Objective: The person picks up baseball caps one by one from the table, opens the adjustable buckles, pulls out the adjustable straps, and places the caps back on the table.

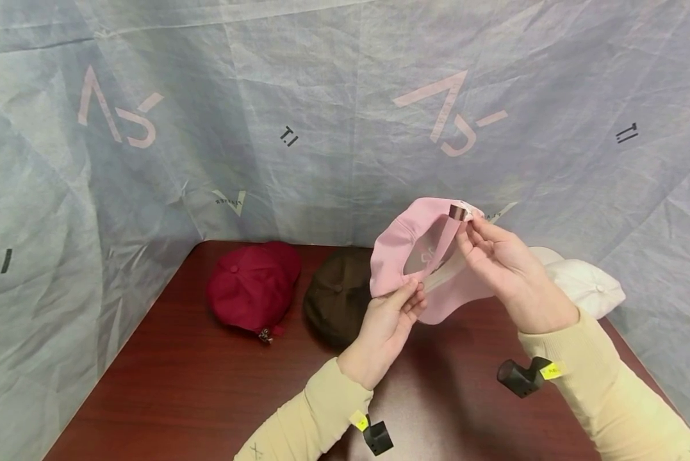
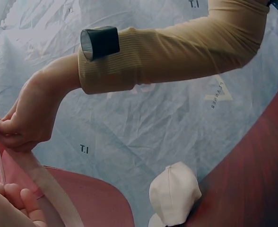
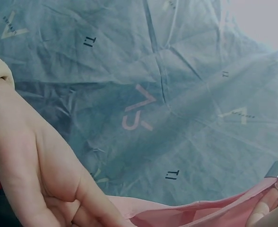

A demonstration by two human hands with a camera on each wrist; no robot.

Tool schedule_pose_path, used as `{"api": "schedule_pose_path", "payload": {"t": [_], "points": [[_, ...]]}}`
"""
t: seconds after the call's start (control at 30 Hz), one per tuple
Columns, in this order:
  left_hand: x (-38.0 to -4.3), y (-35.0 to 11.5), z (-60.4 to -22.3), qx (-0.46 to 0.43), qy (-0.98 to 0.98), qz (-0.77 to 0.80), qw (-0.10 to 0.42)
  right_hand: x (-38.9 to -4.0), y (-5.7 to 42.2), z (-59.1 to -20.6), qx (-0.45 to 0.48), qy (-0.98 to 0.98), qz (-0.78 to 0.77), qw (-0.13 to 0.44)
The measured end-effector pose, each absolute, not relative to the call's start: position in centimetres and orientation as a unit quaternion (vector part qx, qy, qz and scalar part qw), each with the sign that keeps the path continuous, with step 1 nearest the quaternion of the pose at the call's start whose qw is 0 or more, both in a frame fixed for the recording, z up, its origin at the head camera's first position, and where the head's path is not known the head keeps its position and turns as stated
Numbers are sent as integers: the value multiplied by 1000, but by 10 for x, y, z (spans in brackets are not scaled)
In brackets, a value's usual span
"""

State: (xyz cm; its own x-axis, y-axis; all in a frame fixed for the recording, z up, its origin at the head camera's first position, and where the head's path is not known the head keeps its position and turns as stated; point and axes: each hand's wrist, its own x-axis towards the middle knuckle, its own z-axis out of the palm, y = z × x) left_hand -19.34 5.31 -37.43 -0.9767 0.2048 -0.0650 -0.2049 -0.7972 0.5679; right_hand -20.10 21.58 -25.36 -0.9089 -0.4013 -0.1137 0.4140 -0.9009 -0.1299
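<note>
A pink baseball cap (image 1: 393, 246) is held up over the table, its back opening and adjusting strap (image 1: 444, 248) facing me. My left hand (image 1: 384, 326) pinches the lower edge beside the opening, between thumb and fingers. At the upper right, my right hand (image 1: 509, 272) pinches the strap's end close by a metal buckle (image 1: 457, 212). That buckle (image 3: 276, 169) also shows in the right wrist view, with right fingertips (image 3: 262, 208) just below it. In the left wrist view, the cap's brim (image 2: 96, 194) stretches out under the right hand (image 2: 37, 106).
On the dark red wooden table (image 1: 206, 390) lie a crimson cap (image 1: 249, 288) at left, with a strap end toward me, and a dark brown cap (image 1: 333, 294) partly behind my left hand. A white cap (image 1: 589, 286) sits behind my right wrist. Grey printed fabric (image 1: 333, 77) hangs around the table.
</note>
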Motion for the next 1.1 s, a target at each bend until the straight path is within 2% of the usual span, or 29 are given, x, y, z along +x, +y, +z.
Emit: {"api": "schedule_pose_path", "payload": {"t": [0.27, 0.5, 0.93, 1.1], "points": [[-197, 46, -381, -4, 339, 934, 109, -204, 215, -252, 31, 88, -974, 209], [-193, 39, -378, 12, 341, 930, 136, -205, 216, -252, 36, 109, -975, 191], [-167, 31, -387, 20, 289, 915, 282, -207, 220, -254, 4, 67, -973, 221], [-161, 28, -402, 4, 301, 895, 329, -204, 222, -253, -1, 29, -965, 260]]}}
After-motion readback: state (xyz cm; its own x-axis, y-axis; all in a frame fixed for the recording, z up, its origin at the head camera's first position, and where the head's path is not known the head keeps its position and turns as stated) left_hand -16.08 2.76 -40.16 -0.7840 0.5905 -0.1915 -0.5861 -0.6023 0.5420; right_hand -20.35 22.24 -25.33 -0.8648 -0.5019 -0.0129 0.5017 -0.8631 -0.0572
